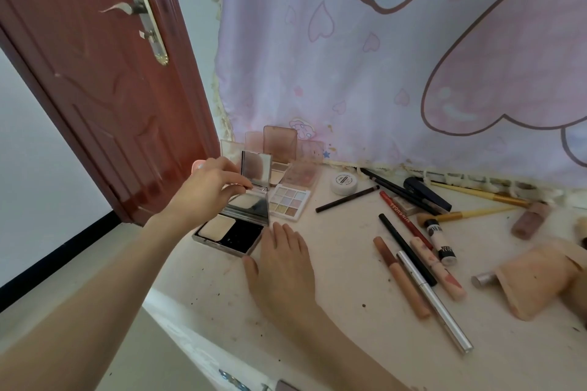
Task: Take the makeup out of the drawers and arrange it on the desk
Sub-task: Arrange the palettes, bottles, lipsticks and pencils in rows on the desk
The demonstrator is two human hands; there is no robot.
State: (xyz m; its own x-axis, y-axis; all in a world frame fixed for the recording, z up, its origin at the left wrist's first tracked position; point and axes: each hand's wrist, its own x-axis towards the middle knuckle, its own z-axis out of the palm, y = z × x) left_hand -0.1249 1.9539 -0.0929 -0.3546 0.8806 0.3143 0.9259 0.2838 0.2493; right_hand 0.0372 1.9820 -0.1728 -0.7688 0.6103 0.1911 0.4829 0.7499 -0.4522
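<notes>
A silver powder compact [230,233] lies open at the desk's left end, showing a cream pan and a black well. My left hand [209,189] pinches the front edge of its raised inner tray below the mirrored lid [255,167]. My right hand [281,263] rests flat on the desk [333,267], fingertips touching the compact's right corner. Behind it sit a pastel eyeshadow palette [289,201] and open pink palettes [281,149]. Pencils, liners and lip tubes [409,244] lie scattered to the right.
A white jar [343,182], brushes [473,195], a nude bottle [530,220] and a beige pouch [540,279] fill the desk's right side. A pink printed cloth [381,57] hangs behind. A red door [104,73] stands left. Drawer handles [235,382] show below the desk edge.
</notes>
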